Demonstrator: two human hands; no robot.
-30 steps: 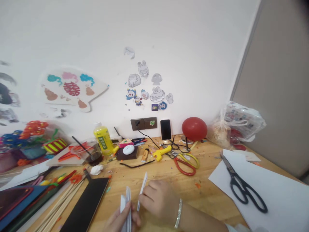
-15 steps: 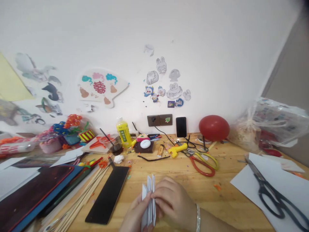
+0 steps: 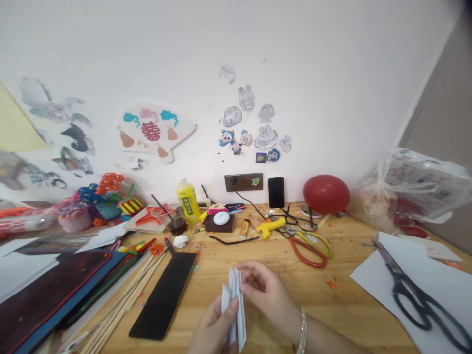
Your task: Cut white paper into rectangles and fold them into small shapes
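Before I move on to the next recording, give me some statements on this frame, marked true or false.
The left hand holds folded white paper. True.
The right hand holds the black-handled scissors. False: it is at the folded white paper; the black-handled scissors lie mostly on a white sheet.
The right arm wears a bracelet. True.
The red balloon sits left of the phone. False: it sits right of the phone in the picture.

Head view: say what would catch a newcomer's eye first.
Probably the red balloon at the back of the wooden table. Next, the black-handled scissors lying on white sheets at the right. Front and centre, the left hand grips folded paper, the right hand at its edge.
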